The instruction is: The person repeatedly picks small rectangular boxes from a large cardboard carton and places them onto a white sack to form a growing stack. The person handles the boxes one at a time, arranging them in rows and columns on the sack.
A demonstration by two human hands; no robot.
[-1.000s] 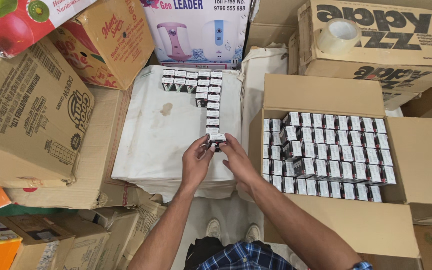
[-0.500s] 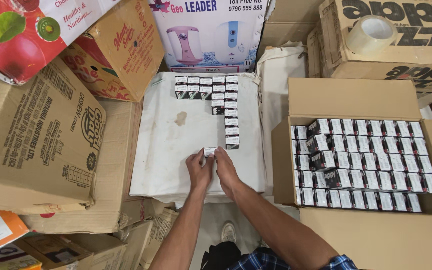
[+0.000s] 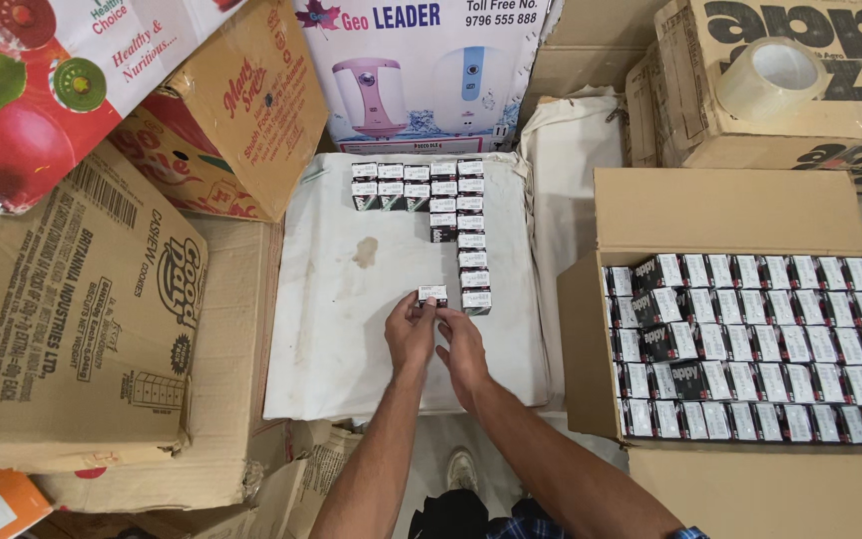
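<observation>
My left hand point(image 3: 409, 331) and my right hand point(image 3: 463, 347) meet over a white cloth-wrapped bundle point(image 3: 341, 329). Their fingertips pinch a small black-and-white box point(image 3: 432, 294) that rests on the cloth. It sits just left of the nearest box in a column of like small boxes point(image 3: 472, 255). That column runs away from me to a short double row of the same boxes point(image 3: 401, 185) along the bundle's far edge.
An open carton point(image 3: 730, 205) at the right is packed with several rows of the same small boxes. Big cardboard cartons point(image 3: 72, 299) crowd the left and back. A roll of clear tape point(image 3: 770, 75) lies on a carton at the top right.
Both hands brought the small box down from the column's near end and set it on the cloth to the column's left. The view shifted, so everything sits further right and lower.
</observation>
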